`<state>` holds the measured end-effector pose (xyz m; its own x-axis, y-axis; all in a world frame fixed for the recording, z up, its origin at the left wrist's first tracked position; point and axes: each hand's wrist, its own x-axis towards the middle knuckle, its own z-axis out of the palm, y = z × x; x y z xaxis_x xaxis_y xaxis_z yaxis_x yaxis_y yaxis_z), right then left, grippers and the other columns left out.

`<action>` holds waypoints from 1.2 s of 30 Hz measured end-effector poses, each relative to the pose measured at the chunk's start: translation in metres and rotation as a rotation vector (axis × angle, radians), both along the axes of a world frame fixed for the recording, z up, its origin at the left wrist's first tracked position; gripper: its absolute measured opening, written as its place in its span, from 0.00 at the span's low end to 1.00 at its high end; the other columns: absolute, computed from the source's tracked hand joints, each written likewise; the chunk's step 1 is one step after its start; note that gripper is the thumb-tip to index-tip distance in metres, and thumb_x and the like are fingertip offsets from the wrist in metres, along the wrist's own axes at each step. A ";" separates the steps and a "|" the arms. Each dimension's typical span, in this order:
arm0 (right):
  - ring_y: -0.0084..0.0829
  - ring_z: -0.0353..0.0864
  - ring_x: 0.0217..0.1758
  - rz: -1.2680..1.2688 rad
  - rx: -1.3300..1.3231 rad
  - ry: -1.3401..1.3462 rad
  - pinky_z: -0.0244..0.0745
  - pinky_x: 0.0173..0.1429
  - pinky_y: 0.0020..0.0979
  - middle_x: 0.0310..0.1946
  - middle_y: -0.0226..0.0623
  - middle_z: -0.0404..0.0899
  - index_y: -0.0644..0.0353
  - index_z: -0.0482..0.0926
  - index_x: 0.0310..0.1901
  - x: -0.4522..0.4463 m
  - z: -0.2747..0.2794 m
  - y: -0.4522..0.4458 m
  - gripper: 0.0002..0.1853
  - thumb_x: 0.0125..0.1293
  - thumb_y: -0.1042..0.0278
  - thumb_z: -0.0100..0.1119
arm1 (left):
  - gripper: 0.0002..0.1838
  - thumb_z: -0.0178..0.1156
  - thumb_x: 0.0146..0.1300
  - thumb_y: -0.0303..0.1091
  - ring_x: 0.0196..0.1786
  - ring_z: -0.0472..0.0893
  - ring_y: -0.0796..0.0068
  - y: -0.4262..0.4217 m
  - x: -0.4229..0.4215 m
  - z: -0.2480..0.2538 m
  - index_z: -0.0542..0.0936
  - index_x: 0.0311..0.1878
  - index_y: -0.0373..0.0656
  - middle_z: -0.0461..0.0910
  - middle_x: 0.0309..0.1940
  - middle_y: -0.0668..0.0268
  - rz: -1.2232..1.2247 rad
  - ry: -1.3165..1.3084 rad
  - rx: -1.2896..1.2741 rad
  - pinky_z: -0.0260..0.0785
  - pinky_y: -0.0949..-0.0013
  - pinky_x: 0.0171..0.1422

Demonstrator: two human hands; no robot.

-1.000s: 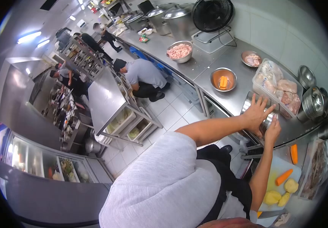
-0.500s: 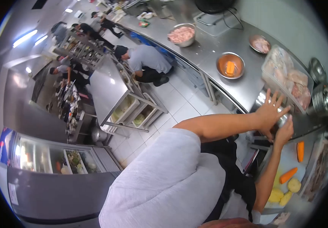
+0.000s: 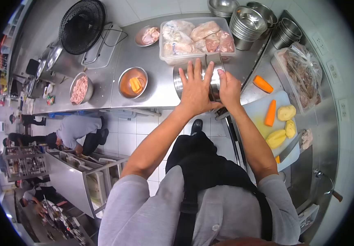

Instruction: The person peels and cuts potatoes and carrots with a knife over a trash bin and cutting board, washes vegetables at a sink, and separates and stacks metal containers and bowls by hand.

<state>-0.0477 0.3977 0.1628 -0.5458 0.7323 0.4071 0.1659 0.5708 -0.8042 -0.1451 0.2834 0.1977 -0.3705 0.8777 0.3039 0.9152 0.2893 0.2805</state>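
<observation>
My left hand (image 3: 196, 88) lies with spread fingers across the side of a shiny stainless steel container (image 3: 178, 84), which rests tilted at the counter's edge. My right hand (image 3: 229, 90) grips its right part near the rim, thumb up. Whether this is one container or two nested ones, I cannot tell. Just behind it stands a clear plastic tub (image 3: 197, 57) of bagged raw meat. To the left is a steel bowl (image 3: 122, 84) with orange carrot pieces (image 3: 135, 85).
On the right, a cutting board (image 3: 250, 108) holds carrots (image 3: 270, 113), peeled potatoes (image 3: 286, 112) and a knife (image 3: 289, 148). Stacked steel bowls (image 3: 248, 24) stand behind. Leftward are a bowl of minced meat (image 3: 79, 90) and a black fan (image 3: 82, 26). A co-worker (image 3: 78, 129) bends by a steel table.
My view has swung round to face the counter squarely. Both hands stay on the steel container, the left still spread over it.
</observation>
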 end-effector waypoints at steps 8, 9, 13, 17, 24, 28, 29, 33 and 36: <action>0.61 0.78 0.27 0.072 0.039 -0.097 0.68 0.30 0.51 0.23 0.58 0.77 0.66 0.77 0.31 0.021 0.004 0.004 0.18 0.77 0.61 0.56 | 0.72 0.81 0.32 0.64 0.79 0.55 0.34 0.011 -0.017 0.007 0.54 0.81 0.48 0.57 0.77 0.45 -0.053 -0.017 -0.141 0.44 0.25 0.77; 0.62 0.78 0.28 0.082 0.053 -0.095 0.68 0.31 0.52 0.24 0.58 0.77 0.66 0.77 0.31 0.024 0.006 0.004 0.18 0.77 0.61 0.56 | 0.72 0.80 0.32 0.64 0.79 0.55 0.34 0.012 -0.018 0.009 0.54 0.80 0.48 0.57 0.77 0.45 -0.059 -0.041 -0.149 0.44 0.24 0.77; 0.62 0.79 0.30 0.070 0.089 -0.087 0.69 0.32 0.53 0.25 0.58 0.78 0.65 0.77 0.31 0.026 0.012 0.006 0.19 0.77 0.60 0.56 | 0.73 0.80 0.33 0.63 0.79 0.53 0.32 0.011 -0.023 0.013 0.53 0.81 0.45 0.56 0.77 0.41 -0.061 -0.140 -0.158 0.42 0.24 0.77; 0.63 0.79 0.33 -0.097 0.028 -0.117 0.71 0.37 0.55 0.27 0.59 0.79 0.66 0.79 0.29 0.006 0.008 0.015 0.23 0.77 0.55 0.53 | 0.71 0.80 0.36 0.60 0.80 0.50 0.29 0.005 -0.001 0.006 0.52 0.83 0.49 0.53 0.78 0.37 -0.029 -0.048 -0.078 0.41 0.23 0.78; 0.63 0.81 0.36 -0.091 0.083 -0.128 0.73 0.41 0.56 0.29 0.60 0.81 0.67 0.81 0.30 0.006 0.004 0.016 0.25 0.78 0.53 0.52 | 0.69 0.81 0.33 0.62 0.78 0.55 0.28 -0.004 0.000 0.002 0.57 0.80 0.52 0.58 0.75 0.40 -0.035 0.009 -0.087 0.42 0.20 0.75; 0.62 0.80 0.33 -0.025 0.116 -0.096 0.72 0.36 0.53 0.28 0.59 0.80 0.66 0.80 0.30 0.020 0.013 0.017 0.24 0.78 0.53 0.54 | 0.69 0.81 0.31 0.63 0.77 0.57 0.32 -0.009 -0.019 0.002 0.58 0.79 0.53 0.59 0.75 0.42 -0.057 -0.055 -0.071 0.45 0.22 0.75; 0.62 0.80 0.33 -0.007 0.103 -0.090 0.71 0.35 0.53 0.27 0.59 0.80 0.66 0.79 0.30 0.024 0.018 0.018 0.23 0.78 0.54 0.54 | 0.68 0.82 0.32 0.62 0.77 0.58 0.35 -0.012 -0.019 0.003 0.58 0.79 0.51 0.60 0.74 0.44 -0.082 -0.072 -0.044 0.47 0.28 0.76; 0.60 0.78 0.29 0.001 0.113 -0.103 0.69 0.33 0.50 0.25 0.58 0.78 0.66 0.79 0.30 0.036 0.038 0.028 0.23 0.77 0.53 0.56 | 0.66 0.82 0.34 0.59 0.75 0.61 0.40 -0.022 -0.023 0.003 0.59 0.77 0.50 0.61 0.73 0.45 -0.182 -0.175 0.076 0.51 0.35 0.76; 0.56 0.74 0.24 -0.096 0.048 0.051 0.68 0.32 0.47 0.23 0.57 0.76 0.66 0.80 0.30 0.049 0.057 0.053 0.23 0.76 0.53 0.58 | 0.64 0.83 0.35 0.56 0.75 0.61 0.40 -0.037 -0.028 -0.019 0.59 0.77 0.51 0.60 0.73 0.43 -0.151 -0.225 0.102 0.51 0.34 0.75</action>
<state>0.0018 0.4503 0.2200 -0.4516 0.7597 0.4680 0.1817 0.5918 -0.7853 -0.1733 0.2460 0.1790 -0.3064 0.8971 0.3184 0.8571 0.1145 0.5022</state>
